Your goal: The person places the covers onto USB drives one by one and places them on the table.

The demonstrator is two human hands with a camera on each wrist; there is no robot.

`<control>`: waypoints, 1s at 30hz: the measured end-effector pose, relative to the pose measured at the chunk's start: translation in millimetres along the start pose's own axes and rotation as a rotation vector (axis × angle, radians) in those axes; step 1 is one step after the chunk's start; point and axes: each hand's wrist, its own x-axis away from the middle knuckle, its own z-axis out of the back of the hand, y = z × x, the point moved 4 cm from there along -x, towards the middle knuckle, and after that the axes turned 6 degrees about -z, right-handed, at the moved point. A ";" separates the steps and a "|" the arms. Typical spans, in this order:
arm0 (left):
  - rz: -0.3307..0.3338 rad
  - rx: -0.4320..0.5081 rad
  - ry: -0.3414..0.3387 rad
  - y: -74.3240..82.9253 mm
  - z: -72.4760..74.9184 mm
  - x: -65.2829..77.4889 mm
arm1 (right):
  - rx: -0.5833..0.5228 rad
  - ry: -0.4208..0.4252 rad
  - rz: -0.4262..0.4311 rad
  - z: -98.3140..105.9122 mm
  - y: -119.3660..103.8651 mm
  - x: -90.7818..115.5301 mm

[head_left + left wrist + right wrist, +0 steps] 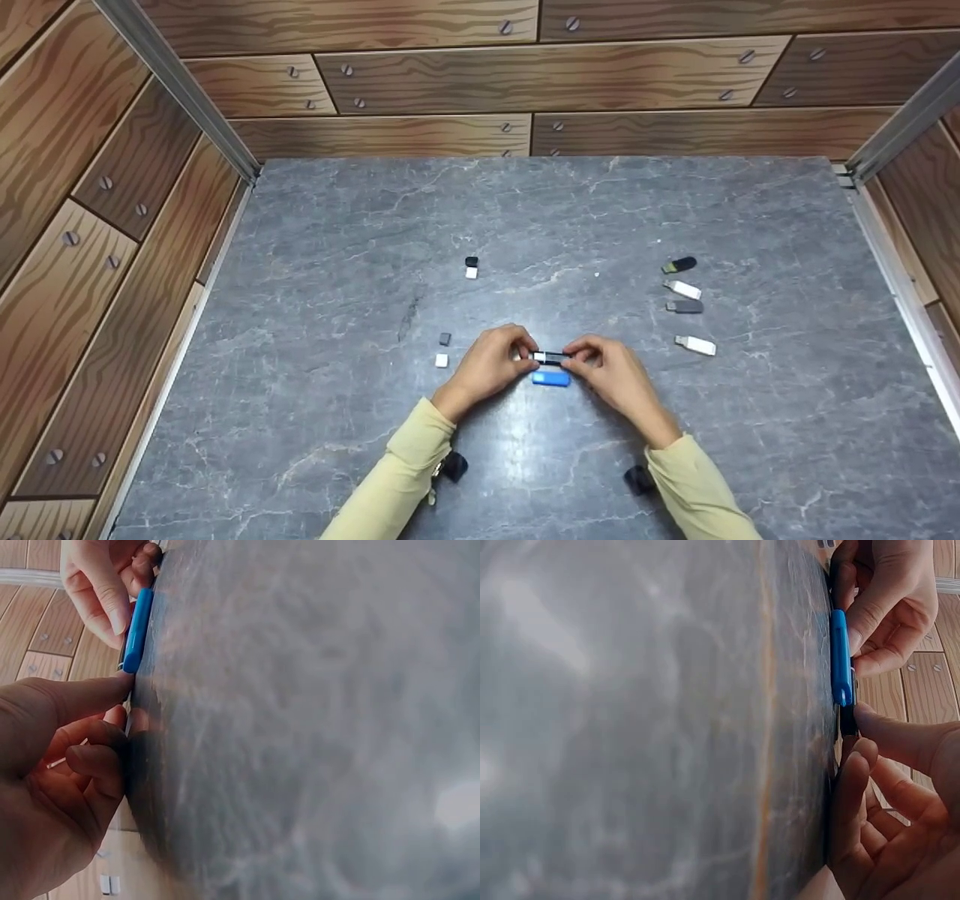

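Both hands meet at a small black USB stick (553,358) near the middle of the table. My left hand (495,361) pinches its left end, where a light metal plug shows, between thumb and fingers. At the opposite end, the thumb and fingers of my right hand (611,371) grip the black body. Just in front of it, on the nearer side, lies a blue USB stick (551,379). In the right wrist view this blue stick (841,656) partly covers the black one, whose end (848,720) shows at the right thumb.
At the right lie a dark green-ended USB stick (680,265), a white one (683,289), a grey one (685,307) and another white one (696,346). Small caps lie left: black (471,262) touching white (471,273), then grey (445,339) and white (442,361).
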 end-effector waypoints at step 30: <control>0.037 0.036 -0.020 -2.2 0.1 1.4 | -0.151 -0.067 -0.029 8.3 1.4 4.4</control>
